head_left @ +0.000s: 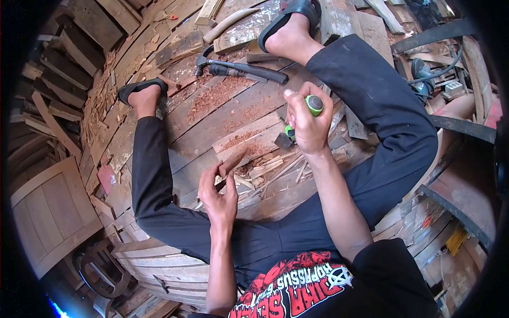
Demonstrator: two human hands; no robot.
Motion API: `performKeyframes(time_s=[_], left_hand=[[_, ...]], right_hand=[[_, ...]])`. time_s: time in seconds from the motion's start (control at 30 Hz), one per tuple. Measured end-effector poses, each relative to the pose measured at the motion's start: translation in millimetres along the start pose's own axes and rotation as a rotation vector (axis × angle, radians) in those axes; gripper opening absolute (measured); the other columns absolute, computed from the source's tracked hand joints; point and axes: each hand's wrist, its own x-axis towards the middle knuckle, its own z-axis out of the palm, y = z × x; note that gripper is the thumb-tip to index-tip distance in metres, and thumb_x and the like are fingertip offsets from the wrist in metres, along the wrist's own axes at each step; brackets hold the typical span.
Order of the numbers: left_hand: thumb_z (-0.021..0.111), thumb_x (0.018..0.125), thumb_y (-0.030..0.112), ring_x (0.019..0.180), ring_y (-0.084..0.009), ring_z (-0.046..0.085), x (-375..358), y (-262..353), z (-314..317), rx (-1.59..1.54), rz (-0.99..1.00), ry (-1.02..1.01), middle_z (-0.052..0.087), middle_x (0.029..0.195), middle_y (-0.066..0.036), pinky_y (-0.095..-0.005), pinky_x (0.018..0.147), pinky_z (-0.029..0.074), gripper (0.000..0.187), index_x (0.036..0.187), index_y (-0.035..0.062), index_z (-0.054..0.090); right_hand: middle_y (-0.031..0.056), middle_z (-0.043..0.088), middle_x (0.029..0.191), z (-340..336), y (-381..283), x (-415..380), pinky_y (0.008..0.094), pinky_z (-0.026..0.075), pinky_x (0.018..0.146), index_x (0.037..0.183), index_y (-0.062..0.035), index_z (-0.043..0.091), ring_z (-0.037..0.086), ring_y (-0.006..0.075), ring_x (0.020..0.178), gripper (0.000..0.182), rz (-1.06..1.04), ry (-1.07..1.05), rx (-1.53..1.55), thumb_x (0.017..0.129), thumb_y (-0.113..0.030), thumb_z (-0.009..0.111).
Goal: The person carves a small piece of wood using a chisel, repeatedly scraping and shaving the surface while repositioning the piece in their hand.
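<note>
My left hand (217, 193) pinches a small reddish-brown wood piece (231, 160) and holds it on end over a pile of chips. My right hand (306, 123) is closed around a green-handled chisel (314, 104), its dark blade end (282, 140) pointing down toward a flat plank (249, 143) dusted with shavings. The two hands are a short way apart, the chisel's tip to the right of the wood piece. My legs in black trousers spread to both sides of the work.
A claw hammer (238, 70) with a black grip lies on the planks beyond the work, near my right foot in a black sandal (291, 16). Wood scraps and shavings (265, 169) litter the floor. Stacked boards (58, 79) stand at the left, and a power tool (424, 79) at the right.
</note>
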Motion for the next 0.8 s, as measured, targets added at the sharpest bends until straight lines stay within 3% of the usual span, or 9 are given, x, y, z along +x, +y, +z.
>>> performKeyframes(time_s=[0.13, 0.23, 0.33, 0.43, 0.53, 0.63, 0.67, 0.8], left_hand=[[0.067, 0.088, -0.003, 0.091, -0.0259, 0.067, 8.5, -3.1, 0.9, 0.126, 0.077, -0.086, 0.066, 0.103, -0.016, -0.0361, 0.079, 0.057, 0.026, 0.114, -0.0006, 0.068], [0.064, 0.092, 0.001, 0.091, -0.0222, 0.065, 15.6, 5.0, 7.5, -0.010, -0.007, -0.068, 0.065, 0.101, -0.013, -0.0335, 0.074, 0.058, 0.027, 0.118, 0.0012, 0.069], [0.060, 0.093, 0.002, 0.091, -0.0259, 0.065, 24.4, -2.4, 13.4, 0.024, 0.036, -0.012, 0.063, 0.097, -0.016, -0.0368, 0.080, 0.051, 0.029, 0.122, 0.0003, 0.068], [0.058, 0.095, 0.004, 0.091, -0.0243, 0.064, 30.9, 6.0, 17.3, -0.022, -0.054, -0.016, 0.063, 0.095, -0.015, -0.0366, 0.082, 0.050, 0.032, 0.126, -0.0001, 0.068], [0.056, 0.093, 0.003, 0.085, -0.0211, 0.061, 38.7, -10.5, 23.3, -0.082, 0.089, 0.018, 0.062, 0.093, -0.013, -0.0332, 0.075, 0.049, 0.025, 0.113, -0.0033, 0.069], [0.052, 0.089, 0.004, 0.073, -0.0152, 0.055, 46.2, -24.8, 23.0, -0.198, -0.104, -0.125, 0.059, 0.083, -0.008, -0.0287, 0.065, 0.044, 0.015, 0.093, -0.0027, 0.065], [0.046, 0.087, 0.009, 0.062, -0.0100, 0.046, 46.2, -26.3, 26.6, -0.380, -0.287, -0.138, 0.052, 0.073, -0.002, -0.0259, 0.057, 0.036, 0.015, 0.080, 0.0027, 0.056], [0.038, 0.090, 0.016, 0.058, -0.0074, 0.037, 55.2, -33.7, 48.3, -0.528, -0.266, 0.053, 0.046, 0.069, 0.000, -0.0264, 0.053, 0.031, 0.023, 0.077, 0.0045, 0.054]], right_hand=[[-0.0101, 0.042, 0.061, -1.1, 2.0, -0.9, 0.0227, 0.028, 0.050, 0.066, -0.0081, 0.046, 0.039, -0.0004, 0.057, 0.034, 0.003, 0.012, -0.019, 0.093, -0.006, 0.067], [-0.0102, 0.042, 0.061, -0.7, 1.8, -0.2, 0.0225, 0.029, 0.050, 0.067, -0.0081, 0.047, 0.039, -0.0005, 0.057, 0.033, 0.010, 0.026, 0.006, 0.093, -0.006, 0.067], [-0.0101, 0.043, 0.061, -2.1, 5.0, 0.7, 0.0223, 0.029, 0.050, 0.067, -0.0081, 0.047, 0.039, -0.0007, 0.057, 0.033, 0.006, 0.028, 0.012, 0.093, -0.006, 0.068], [-0.0099, 0.044, 0.061, -3.8, 5.7, 1.5, 0.0222, 0.029, 0.050, 0.067, -0.0083, 0.047, 0.039, -0.0007, 0.057, 0.033, 0.000, 0.030, -0.004, 0.093, -0.006, 0.068], [-0.0100, 0.044, 0.061, -4.1, 5.4, 1.4, 0.0223, 0.029, 0.049, 0.067, -0.0084, 0.047, 0.039, -0.0006, 0.056, 0.033, 0.008, 0.031, -0.003, 0.093, -0.007, 0.068], [-0.0100, 0.043, 0.060, -1.3, 4.6, -0.7, 0.0224, 0.028, 0.049, 0.068, -0.0086, 0.047, 0.040, -0.0004, 0.056, 0.033, 0.033, 0.028, -0.011, 0.093, -0.007, 0.068], [-0.0099, 0.043, 0.060, 0.5, 4.4, -2.0, 0.0224, 0.028, 0.049, 0.068, -0.0087, 0.047, 0.040, -0.0004, 0.056, 0.033, 0.042, 0.026, -0.016, 0.094, -0.007, 0.068], [-0.0063, 0.049, 0.058, 9.0, 11.6, -7.3, 0.0212, 0.033, 0.043, 0.072, -0.0114, 0.048, 0.046, 0.0020, 0.049, 0.030, 0.000, -0.031, -0.028, 0.094, -0.008, 0.068]])
